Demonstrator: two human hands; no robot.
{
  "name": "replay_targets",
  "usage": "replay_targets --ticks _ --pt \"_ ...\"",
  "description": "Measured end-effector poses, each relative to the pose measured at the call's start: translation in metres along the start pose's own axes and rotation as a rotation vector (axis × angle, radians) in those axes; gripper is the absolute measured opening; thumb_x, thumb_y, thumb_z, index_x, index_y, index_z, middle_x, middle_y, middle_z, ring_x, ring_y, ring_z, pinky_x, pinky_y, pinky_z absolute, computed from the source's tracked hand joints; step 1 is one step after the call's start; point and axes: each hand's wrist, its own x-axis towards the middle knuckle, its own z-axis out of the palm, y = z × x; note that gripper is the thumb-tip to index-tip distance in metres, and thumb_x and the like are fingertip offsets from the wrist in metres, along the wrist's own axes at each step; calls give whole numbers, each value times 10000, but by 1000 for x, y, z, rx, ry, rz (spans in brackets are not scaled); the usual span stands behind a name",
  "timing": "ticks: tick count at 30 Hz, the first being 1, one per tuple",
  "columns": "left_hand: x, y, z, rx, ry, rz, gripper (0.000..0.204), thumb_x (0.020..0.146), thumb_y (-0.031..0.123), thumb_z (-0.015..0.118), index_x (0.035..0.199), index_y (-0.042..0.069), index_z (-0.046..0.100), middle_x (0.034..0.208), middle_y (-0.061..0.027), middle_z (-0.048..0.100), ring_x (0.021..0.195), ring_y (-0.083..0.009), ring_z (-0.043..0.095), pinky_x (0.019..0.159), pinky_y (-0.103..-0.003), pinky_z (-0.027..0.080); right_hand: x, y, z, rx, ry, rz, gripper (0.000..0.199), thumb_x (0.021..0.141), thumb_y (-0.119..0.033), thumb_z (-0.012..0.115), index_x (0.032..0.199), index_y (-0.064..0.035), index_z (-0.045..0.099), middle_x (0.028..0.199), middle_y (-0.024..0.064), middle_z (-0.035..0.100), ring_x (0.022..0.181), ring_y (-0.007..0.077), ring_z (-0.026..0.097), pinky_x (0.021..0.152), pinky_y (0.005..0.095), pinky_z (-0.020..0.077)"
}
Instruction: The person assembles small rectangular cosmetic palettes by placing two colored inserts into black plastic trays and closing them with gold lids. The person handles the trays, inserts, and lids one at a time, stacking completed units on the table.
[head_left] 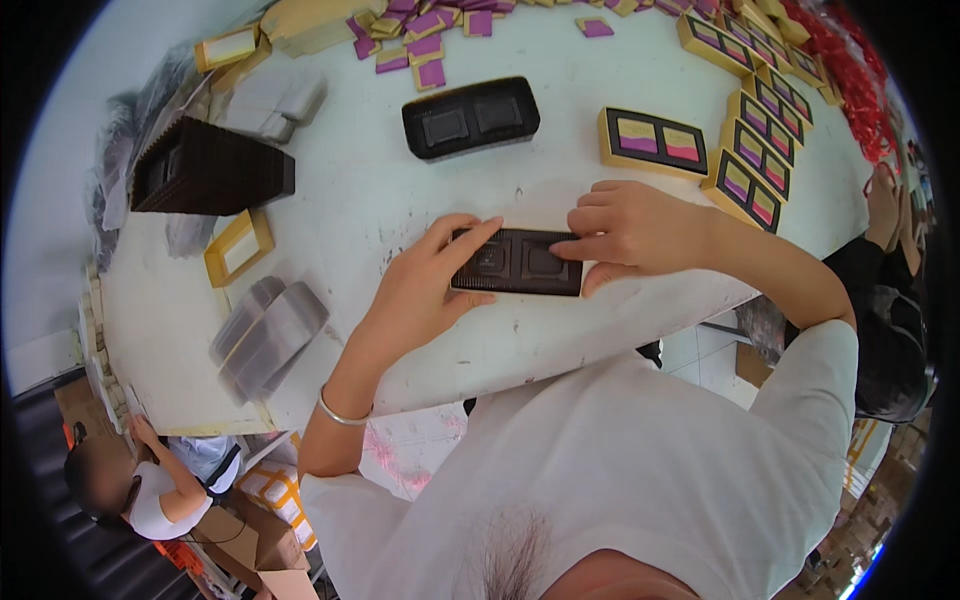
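Observation:
In front of me on the white table lies a black plastic tray [516, 262] with two square recesses; a thin pale edge shows around it. My left hand [415, 285] grips its left end, fingers over the far side and thumb at the near side. At the right end, my right hand [630, 235] has an index finger pressed onto the tray by the right recess, the thumb at the corner and the other fingers curled. Just beyond sits another black tray [472, 118]. A yellow box [654, 142] with a purple and a pink packet in a black insert is nearest my right hand.
Several filled yellow boxes [748, 180] line the right side. Purple and gold packets [428, 48] are scattered at the back. On the left stand stacked black trays [205, 170], a shallow yellow box [240, 248] and clear plastic sleeves [268, 335]. Other people are at both sides.

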Motion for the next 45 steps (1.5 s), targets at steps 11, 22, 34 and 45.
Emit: replay_targets --ticks 11,22,34,45 --pt "-4 -6 19 73 169 96 763 632 128 819 1317 72 486 1165 -110 514 954 -271 593 779 -331 514 -5 39 -24 286 406 628 104 794 -48 671 874 -16 612 878 95 566 732 218 552 675 308 460" --pt "8 -2 34 145 268 113 750 653 192 820 1313 71 485 1121 -104 523 856 -260 601 699 -330 510 -14 191 -38 42 484 917 281 885 -225 591 1044 -2 652 844 68 619 816 202 571 752 315 448" --pt "37 13 43 173 250 70 835 671 250 807 1353 59 363 1050 -129 520 865 -305 608 665 -368 506 2 5 -17 1042 503 708 279 890 -43 598 1159 -58 527 791 -25 544 700 31 477 547 189 374" --pt "35 16 46 162 338 67 786 650 242 815 1295 52 408 1056 -118 541 896 -287 603 692 -358 502 17 -30 7 553 427 640 398 795 -19 677 1180 0 579 921 95 571 791 199 576 712 285 484"
